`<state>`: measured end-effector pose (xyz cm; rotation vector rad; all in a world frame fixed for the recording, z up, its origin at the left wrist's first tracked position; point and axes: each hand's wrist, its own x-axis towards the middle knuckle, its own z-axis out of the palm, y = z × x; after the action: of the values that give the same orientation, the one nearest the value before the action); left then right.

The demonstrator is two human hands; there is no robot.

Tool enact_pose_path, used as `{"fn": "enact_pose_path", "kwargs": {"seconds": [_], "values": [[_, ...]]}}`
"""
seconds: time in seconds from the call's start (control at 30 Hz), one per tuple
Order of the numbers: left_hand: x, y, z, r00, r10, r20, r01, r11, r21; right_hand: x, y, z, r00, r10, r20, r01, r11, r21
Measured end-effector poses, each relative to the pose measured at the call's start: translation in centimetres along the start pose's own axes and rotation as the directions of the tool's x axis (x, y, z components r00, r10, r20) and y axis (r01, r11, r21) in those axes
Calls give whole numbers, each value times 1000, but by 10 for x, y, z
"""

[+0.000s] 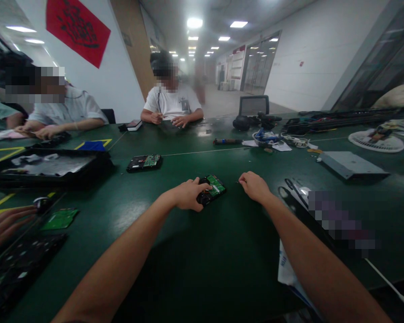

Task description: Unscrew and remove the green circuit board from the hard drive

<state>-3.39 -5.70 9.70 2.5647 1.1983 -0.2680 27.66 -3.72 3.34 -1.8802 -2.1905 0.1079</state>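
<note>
A hard drive (pixel 217 186) with a green circuit board facing up lies on the green table (pixel 188 242) near the middle of the view. My left hand (pixel 190 194) grips its left end, thumb and fingers around the edges. To the right of the drive, my right hand (pixel 254 186) is closed in a pinch just above the table. Something tiny shows at its fingertips, too small to name. A second hard drive (pixel 144 163) lies farther back on the left.
At left are a black tray (pixel 50 163), a loose green board (pixel 60 219), black drives (pixel 23 264) and another person's hand (pixel 10 226). At right sit a grey metal box (pixel 352 163), a white round lid (pixel 377 141) and a bowl of parts (pixel 265 138). People sit across the table.
</note>
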Motion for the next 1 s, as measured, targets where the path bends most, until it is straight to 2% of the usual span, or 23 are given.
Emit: {"fn": "enact_pose_path", "kwargs": {"seconds": [0.17, 0.5, 1.0], "values": [[-1, -1, 0, 1000, 1, -7, -1, 1000, -14, 0, 4, -1, 997, 64, -40, -63, 998, 16], [0, -2, 2, 1000, 6, -19, -6, 1000, -24, -1, 4, 4, 995, -80, -67, 83, 996, 33], [0, -2, 1, 1000, -2, 7, 2, 1000, -14, 0, -2, 3, 995, -97, -17, 97, 995, -24]]}}
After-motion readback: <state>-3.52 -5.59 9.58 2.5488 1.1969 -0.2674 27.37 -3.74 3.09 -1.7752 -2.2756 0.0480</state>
